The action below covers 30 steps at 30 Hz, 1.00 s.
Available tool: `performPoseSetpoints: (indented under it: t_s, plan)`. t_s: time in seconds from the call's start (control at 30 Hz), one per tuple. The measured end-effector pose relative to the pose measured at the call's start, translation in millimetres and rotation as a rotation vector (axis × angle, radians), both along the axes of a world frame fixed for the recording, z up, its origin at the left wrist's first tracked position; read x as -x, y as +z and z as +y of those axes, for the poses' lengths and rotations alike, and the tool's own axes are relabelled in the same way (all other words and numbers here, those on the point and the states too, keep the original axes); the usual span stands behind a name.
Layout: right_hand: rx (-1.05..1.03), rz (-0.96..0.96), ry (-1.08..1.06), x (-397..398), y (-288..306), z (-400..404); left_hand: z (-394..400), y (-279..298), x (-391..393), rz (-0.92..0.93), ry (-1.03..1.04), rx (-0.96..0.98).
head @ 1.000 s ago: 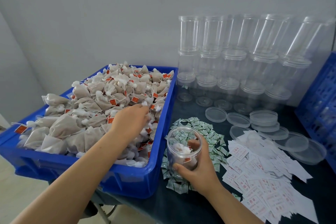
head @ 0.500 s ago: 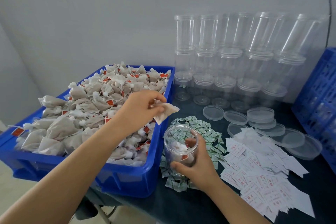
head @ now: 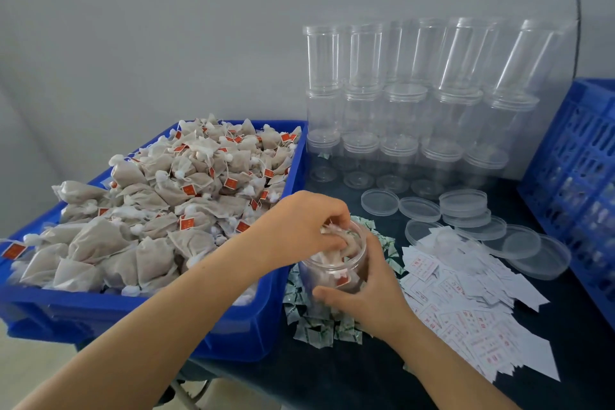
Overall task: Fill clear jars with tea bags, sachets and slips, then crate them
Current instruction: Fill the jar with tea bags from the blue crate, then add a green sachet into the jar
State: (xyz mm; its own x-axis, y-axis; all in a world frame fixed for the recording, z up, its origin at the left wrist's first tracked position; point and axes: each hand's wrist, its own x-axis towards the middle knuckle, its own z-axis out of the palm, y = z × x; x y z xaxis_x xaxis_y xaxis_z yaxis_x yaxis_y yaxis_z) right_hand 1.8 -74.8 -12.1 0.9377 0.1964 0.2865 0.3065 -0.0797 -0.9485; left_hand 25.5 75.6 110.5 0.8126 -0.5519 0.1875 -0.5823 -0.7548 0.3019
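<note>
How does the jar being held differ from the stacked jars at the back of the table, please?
The held jar already holds tea bags; the stacked jars look empty. The held jar stands by itself on the sachets, with the right hand round it and the left hand pushing a tea bag into its mouth; the stacked jars sit in tiers against the wall, untouched. Both are clear, round plastic.

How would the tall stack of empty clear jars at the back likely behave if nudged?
The stacked empty jars would probably tip easily: they stand several high and some upper ones already lean. Empty thin clear plastic suggests they are light, so a slight push might shift them. Their round walls would likely roll once down.
</note>
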Motion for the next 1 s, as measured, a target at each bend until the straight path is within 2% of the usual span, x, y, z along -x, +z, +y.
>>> performPoseSetpoints:
  t_s: [0.1, 0.43, 0.5, 0.6, 0.67, 0.7, 0.73, 0.8, 0.9, 1.0]
  plan:
    - [0.001, -0.006, -0.001, 5.2, 3.3, -5.7, -10.4, 1.0, 1.6, -0.029, -0.03, -0.114]
    - [0.04, -0.08, -0.08, 17.4, 13.4, -33.0, -43.0, 5.5, 2.2, 0.106, -0.248, -0.213]
    - [0.032, -0.084, -0.091, 20.3, 13.3, -41.0, -47.1, 5.9, 3.6, 0.072, -0.304, -0.215]
    - [0.024, -0.068, -0.114, 24.4, 8.4, -57.1, -49.5, 6.3, 2.1, -0.025, -0.272, 0.04]
    - [0.016, -0.044, -0.146, 28.0, 3.0, -67.7, -48.6, -0.3, -2.5, -0.073, -0.129, 0.269]
    - [0.008, -0.026, -0.163, 29.9, 0.4, -72.2, -48.2, -5.9, -4.2, -0.081, -0.032, 0.321]
    - [0.002, -0.01, -0.177, 31.3, -2.1, -76.3, -48.2, -13.2, -5.8, -0.071, 0.058, 0.307]
    - [-0.01, 0.014, -0.194, 33.9, -6.9, -83.0, -49.6, -35.0, -6.7, -0.006, 0.186, 0.117]
    - [-0.019, 0.037, -0.203, 36.9, -13.1, -91.1, -54.8, -66.6, -5.8, 0.089, 0.243, -0.185]
    - [-0.026, 0.069, -0.207, 39.1, -19.3, -96.4, -58.8, -86.7, -6.4, 0.182, 0.284, -0.333]
